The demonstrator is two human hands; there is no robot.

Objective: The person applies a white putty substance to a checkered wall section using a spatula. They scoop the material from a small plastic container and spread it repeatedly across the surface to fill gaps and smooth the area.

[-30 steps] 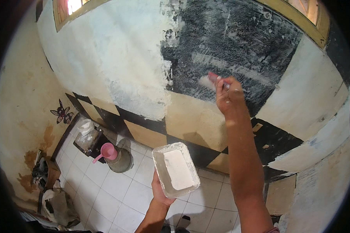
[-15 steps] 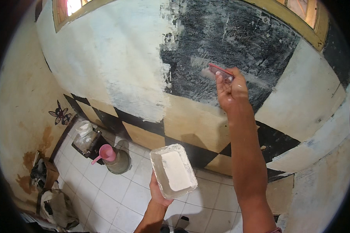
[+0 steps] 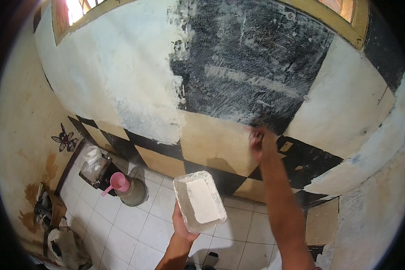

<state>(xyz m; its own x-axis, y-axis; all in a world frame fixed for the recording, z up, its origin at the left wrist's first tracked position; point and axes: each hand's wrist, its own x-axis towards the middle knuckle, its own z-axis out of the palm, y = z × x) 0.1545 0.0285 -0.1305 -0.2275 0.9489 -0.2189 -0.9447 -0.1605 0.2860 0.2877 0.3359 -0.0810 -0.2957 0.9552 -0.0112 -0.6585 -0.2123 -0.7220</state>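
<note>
My left hand (image 3: 183, 225) is closed on the left side of a rectangular tub (image 3: 186, 203), its rim crusted white. Smooth white putty (image 3: 205, 201) fills the bottom of the tub. At the lower edge of the black wall patch (image 3: 243, 90), my right hand (image 3: 258, 140) is curled and smeared by motion. The flat putty scraper with a red edge, plain to see in its fingers earlier, is now mostly hidden by the hand. A thin pale streak of putty (image 3: 252, 81) runs across the black patch.
Left of the patch the wall (image 3: 121, 63) is coated whitish. A grey bucket (image 3: 136, 193) with a pink dipper (image 3: 119, 181) stands on the tiled floor, beside a white bag (image 3: 93, 164) on a dark stand. A sack (image 3: 69, 247) lies lower left. Yellow window frames (image 3: 348, 31) border the top.
My right hand has swung down from the middle of the black patch to its lower edge. A longer pale streak shows where it was. The tub stays nearly in place.
</note>
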